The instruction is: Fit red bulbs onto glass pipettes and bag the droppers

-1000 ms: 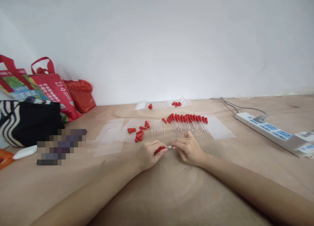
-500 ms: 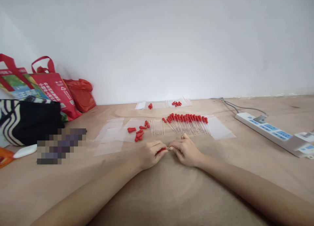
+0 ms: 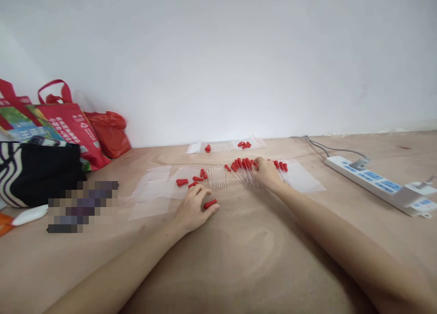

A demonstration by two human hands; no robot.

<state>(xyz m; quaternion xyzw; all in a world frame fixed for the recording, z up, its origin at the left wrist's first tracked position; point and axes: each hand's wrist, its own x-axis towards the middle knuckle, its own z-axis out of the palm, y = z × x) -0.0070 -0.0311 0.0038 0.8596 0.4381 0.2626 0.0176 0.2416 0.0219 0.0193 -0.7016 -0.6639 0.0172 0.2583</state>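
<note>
My left hand rests on the table with thumb and fingers apart. In the gap between them lies a red rubber bulb, close to the thumb. My right hand reaches into a row of pipette droppers with red bulbs and clear tubes; its fingers are pinched at a dropper's red end, the tube mostly hidden. Left of this row are bare clear tubes. Loose red bulbs lie on a clear plastic bag beyond my left hand, which partly hides them.
Clear bags lie left and another bag right. More bulbs and tubes lie near the wall. A power strip with a cable stands right. Shopping bags, a black striped cloth and a blurred-out object are left.
My hands, earlier together over a red bulb and tube, have parted. The right moved forward to the dropper row; the left moved left and opened beside a red bulb.
</note>
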